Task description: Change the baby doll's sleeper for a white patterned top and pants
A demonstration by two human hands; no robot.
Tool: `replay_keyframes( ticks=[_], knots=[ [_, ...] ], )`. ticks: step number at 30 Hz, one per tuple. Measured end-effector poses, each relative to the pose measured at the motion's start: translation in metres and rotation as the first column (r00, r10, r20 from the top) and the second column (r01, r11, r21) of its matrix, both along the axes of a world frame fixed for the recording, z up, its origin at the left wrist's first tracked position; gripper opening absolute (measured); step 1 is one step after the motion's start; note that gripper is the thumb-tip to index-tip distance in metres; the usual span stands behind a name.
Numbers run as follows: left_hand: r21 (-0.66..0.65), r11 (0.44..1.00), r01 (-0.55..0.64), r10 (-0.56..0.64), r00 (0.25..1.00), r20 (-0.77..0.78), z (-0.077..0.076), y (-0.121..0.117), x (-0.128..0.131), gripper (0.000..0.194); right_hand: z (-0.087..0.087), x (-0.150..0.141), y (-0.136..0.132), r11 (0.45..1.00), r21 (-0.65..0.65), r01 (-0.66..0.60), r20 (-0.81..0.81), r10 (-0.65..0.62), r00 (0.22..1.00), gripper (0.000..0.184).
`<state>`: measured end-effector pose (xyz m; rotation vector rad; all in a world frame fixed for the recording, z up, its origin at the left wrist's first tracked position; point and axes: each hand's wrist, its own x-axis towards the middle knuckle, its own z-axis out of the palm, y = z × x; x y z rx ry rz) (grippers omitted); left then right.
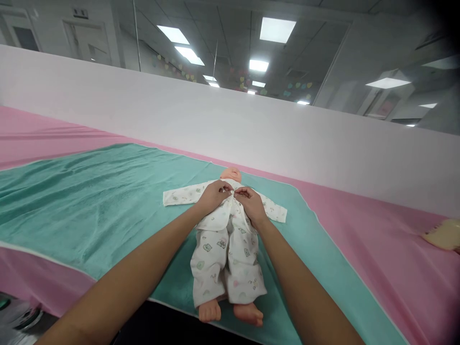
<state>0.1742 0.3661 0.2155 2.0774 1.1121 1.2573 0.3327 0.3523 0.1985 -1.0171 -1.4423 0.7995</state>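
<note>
Two bare forearms rise from the bottom edge to the doll [227, 249], lying face-up at frame centre with its feet at the near edge of the green towel [89, 201]. Wide bare towel spreads to the left, pink sheet [377, 249] to the right. The left hand [212, 195] and right hand [251, 203] meet at the doll's chest, fingertips pinched shut on its shirt [230, 211].

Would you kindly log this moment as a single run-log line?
left hand: pinching shirt front at collar | right hand: pinching opposite edge | baby doll: face-up on teal towel
</note>
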Motion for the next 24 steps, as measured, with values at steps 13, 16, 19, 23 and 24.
replay_keyframes(
  ticks=[13, 16, 19, 23, 24],
  knots=[
    [0.056, 0.997, 0.045, -0.046, 0.999, 0.011, -0.004, -0.004, -0.005, 0.014, 0.006, 0.001, -0.011, 0.999, 0.007, 0.044, 0.138, -0.045, 0.989, 0.022],
    [0.045, 0.995, 0.091, -0.090, 0.996, -0.015, 0.000, -0.013, -0.009, 0.014, 0.011, 0.007, -0.027, 0.998, -0.017, 0.057, 0.325, -0.048, 0.944, 0.024],
    [-0.030, 0.981, 0.192, -0.194, 0.975, -0.108, 0.010, -0.024, -0.014, 0.018, 0.012, 0.015, -0.045, 0.995, -0.046, 0.087, 0.481, -0.054, 0.875, 0.023],
    [-0.170, 0.948, 0.270, -0.308, 0.913, -0.267, 0.024, -0.033, -0.018, 0.022, 0.008, 0.020, -0.053, 0.996, -0.084, 0.043, 0.393, -0.006, 0.920, 0.020],
    [-0.180, 0.946, 0.269, -0.313, 0.903, -0.295, 0.026, -0.033, -0.019, 0.020, 0.008, 0.019, -0.053, 0.996, -0.085, 0.030, 0.349, 0.002, 0.937, 0.020]
  ],
)
